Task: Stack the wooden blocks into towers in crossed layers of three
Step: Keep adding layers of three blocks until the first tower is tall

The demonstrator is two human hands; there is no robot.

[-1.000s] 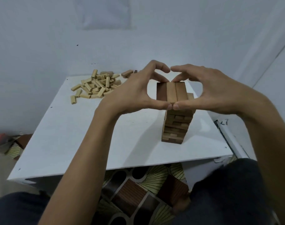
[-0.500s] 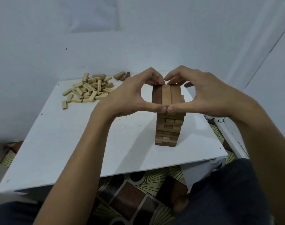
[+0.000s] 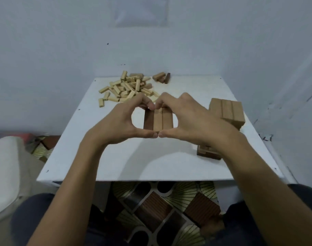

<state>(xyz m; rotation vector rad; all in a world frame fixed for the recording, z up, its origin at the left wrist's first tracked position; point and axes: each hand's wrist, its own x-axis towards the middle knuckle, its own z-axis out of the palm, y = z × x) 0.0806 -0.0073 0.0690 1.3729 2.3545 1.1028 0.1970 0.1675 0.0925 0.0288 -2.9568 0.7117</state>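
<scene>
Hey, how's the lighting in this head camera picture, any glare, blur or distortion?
Head view: dim, even light, no glare on the table; soft shadows lie on it beneath the left hand and right hand, which hold a row of three blocks; the wide-angle lens splays the table's edges; the loose block pile at the back looks soft.
</scene>
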